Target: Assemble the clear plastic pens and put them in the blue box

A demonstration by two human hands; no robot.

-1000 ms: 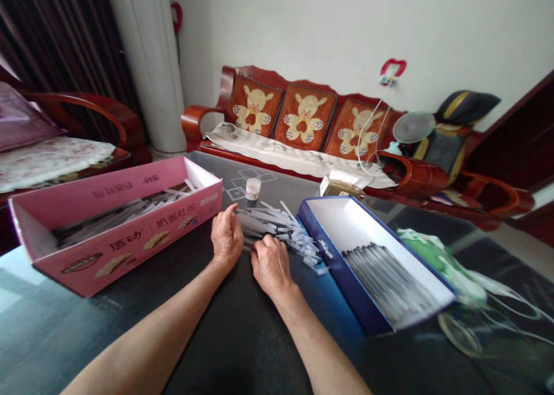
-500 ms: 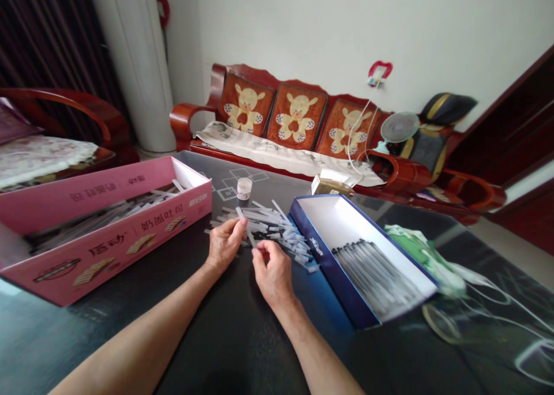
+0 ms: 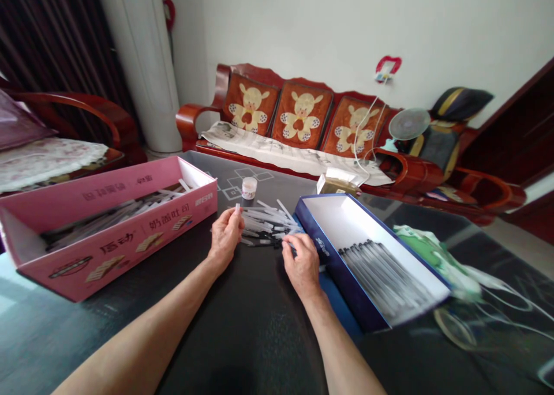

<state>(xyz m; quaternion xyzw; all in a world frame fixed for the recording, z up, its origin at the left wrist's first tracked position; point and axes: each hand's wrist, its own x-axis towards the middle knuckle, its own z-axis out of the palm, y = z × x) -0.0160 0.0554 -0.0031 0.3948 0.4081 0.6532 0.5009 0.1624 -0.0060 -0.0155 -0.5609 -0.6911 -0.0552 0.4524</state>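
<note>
My left hand [image 3: 225,239] is closed around a whitish, translucent pen barrel [image 3: 238,209], whose upper end sticks out above the thumb. My right hand [image 3: 303,265] is at the right end of a loose pile of translucent pen parts [image 3: 268,216], beside the blue box. Its fingers are bent together, and whatever they pinch is too small to make out. A few black pieces lie among the pale ones in the pile. Inside the blue box [image 3: 341,279], a row of pens [image 3: 381,274] with black ends lies side by side.
To the left stands a long pink box [image 3: 142,242] holding many more thin pen parts. A small white cup [image 3: 249,188] sits behind the pile. Beyond the blue box lie a green-and-white packet [image 3: 426,256], cables and a small carton [image 3: 340,184]. A wooden sofa [image 3: 199,115] borders the dark table [image 3: 259,337].
My right hand has moved right, away from the left hand, to the pile's right end. The pen barrel, earlier between both hands, is now in my left hand alone. The view has shifted slightly.
</note>
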